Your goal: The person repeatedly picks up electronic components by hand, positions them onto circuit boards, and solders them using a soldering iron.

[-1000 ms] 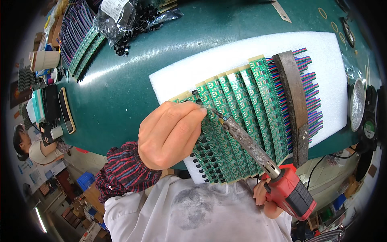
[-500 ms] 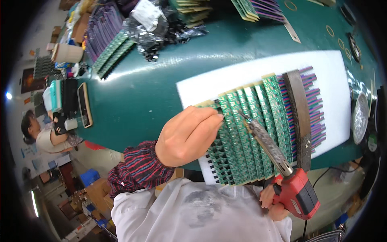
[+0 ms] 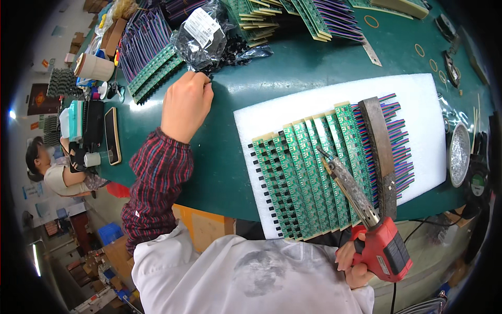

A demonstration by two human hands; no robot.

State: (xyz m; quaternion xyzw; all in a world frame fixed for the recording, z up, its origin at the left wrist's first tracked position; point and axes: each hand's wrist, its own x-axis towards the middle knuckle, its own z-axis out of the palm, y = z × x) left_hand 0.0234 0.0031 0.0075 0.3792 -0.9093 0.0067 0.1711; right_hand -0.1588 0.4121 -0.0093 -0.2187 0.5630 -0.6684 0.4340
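My left hand (image 3: 186, 106), in a striped sleeve cuff, is closed with its fingertips at the near edge of a crumpled plastic bag (image 3: 201, 44) of small black parts. What its fingers hold, if anything, is hidden. My right hand (image 3: 353, 265) grips the red handle of a soldering gun (image 3: 387, 250). The gun's metal barrel slants up and left over a row of green circuit boards (image 3: 319, 172), its tip above the middle strips. Black connectors (image 3: 269, 191) line the leftmost strips. A dark metal bar (image 3: 380, 152) lies across the coloured wires (image 3: 402, 141) at the right.
A white foam sheet (image 3: 426, 115) lies under the boards. More wired boards (image 3: 151, 73) are stacked at the back left, near a phone (image 3: 112, 136). A steel ruler (image 3: 372, 52), rubber bands and a round metal dish (image 3: 459, 155) lie farther right. Another person (image 3: 57, 172) sits at far left.
My left hand has moved from the left edge of the boards up and left to the plastic bag. The black-connector strips it covered now show. The soldering gun has stayed nearly in place.
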